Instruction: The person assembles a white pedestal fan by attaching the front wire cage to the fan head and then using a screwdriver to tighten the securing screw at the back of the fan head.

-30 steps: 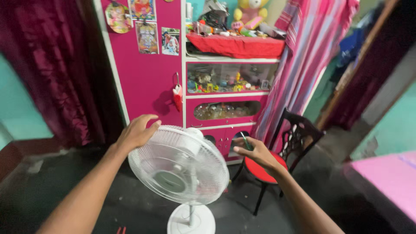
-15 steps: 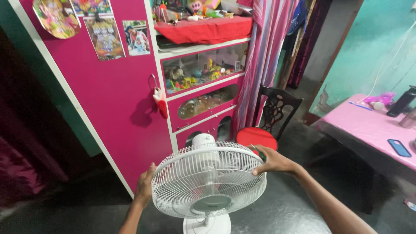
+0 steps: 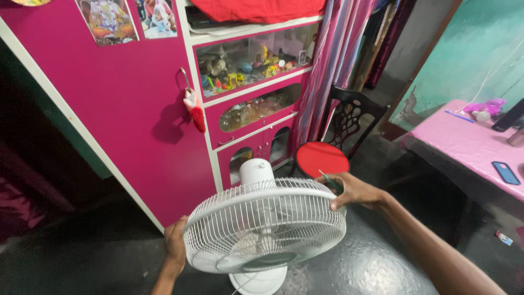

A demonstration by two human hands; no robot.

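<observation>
Fingers (image 3: 339, 198) of right hand (image 3: 355, 191) curled over far-right rim of white fan grille (image 3: 265, 224), thin green tool (image 3: 326, 178) pinched alongside. Left hand (image 3: 176, 246) clamped on near-left rim. Fan on round base (image 3: 259, 281) on floor, before pink cabinet (image 3: 136, 125); red-seated chair (image 3: 323, 158) just beyond. Likely positioning the head; steady two-handed grip needed.

White fan (image 3: 265, 226), pink cupboard (image 3: 131, 109)
</observation>
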